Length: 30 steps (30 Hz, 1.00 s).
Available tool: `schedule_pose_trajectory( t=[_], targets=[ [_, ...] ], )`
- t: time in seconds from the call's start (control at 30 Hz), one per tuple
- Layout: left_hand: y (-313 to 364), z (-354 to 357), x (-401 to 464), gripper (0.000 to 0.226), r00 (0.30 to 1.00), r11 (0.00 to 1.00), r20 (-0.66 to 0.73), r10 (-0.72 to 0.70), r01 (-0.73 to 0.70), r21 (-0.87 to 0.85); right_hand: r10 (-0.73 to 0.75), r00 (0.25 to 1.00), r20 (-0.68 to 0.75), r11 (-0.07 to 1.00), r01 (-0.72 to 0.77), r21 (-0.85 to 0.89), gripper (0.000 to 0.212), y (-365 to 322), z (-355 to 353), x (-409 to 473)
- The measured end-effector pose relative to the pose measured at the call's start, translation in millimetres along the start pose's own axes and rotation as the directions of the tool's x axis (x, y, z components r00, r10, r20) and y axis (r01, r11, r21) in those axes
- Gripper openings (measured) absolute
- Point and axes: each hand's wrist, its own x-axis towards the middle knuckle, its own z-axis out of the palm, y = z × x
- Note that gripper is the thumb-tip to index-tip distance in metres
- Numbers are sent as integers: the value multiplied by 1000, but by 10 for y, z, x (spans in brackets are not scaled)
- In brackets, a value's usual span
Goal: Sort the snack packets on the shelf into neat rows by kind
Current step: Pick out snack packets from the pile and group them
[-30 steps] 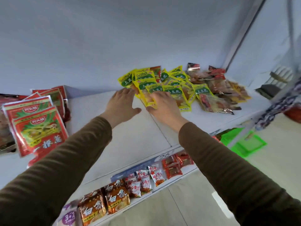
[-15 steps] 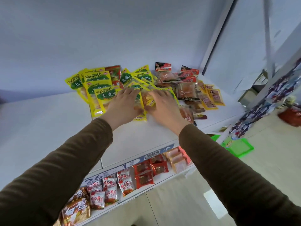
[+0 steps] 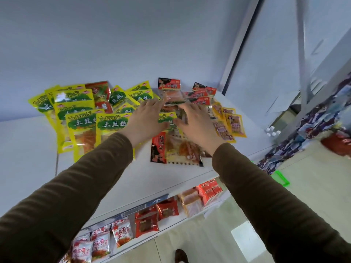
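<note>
Head view: both hands point(image 3: 146, 120) point(image 3: 195, 122) press packets point(image 3: 167, 118).

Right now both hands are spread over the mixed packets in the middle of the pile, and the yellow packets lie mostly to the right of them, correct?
Not quite. The head view shows the left hand and right hand spread over the mixed packets, but most of the yellow packets lie to the left of them. To the right are red-topped packets and small orange ones.

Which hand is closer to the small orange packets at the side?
Right. The right hand lies just beside the orange packets; the left hand is farther, beyond the right hand.
</note>
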Motion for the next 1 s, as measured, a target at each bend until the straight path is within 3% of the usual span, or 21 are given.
schedule_pose_trajectory(
  t=[0.33,0.63,0.8,0.9,1.0],
  targets=[
    [433,286,660,71,992,992,0,-123,123,6,-55,997,61,997,52,54,57,923,6,523],
    [290,488,1055,69,980,983,114,-162,150,109,194,958,213,959,-231,167,98,1330,150,956],
    [228,611,1086,73,973,971,163,-162,128,202,277,923,268,864,-361,351,113,1363,182,1107],
    [275,629,1136,73,982,971,113,-153,128,203,326,911,252,714,-412,566,116,1363,184,1156],
    [382,655,1175,88,986,975,129,-102,73,210,352,908,229,627,-410,663,126,1355,208,1179]
  ],
)
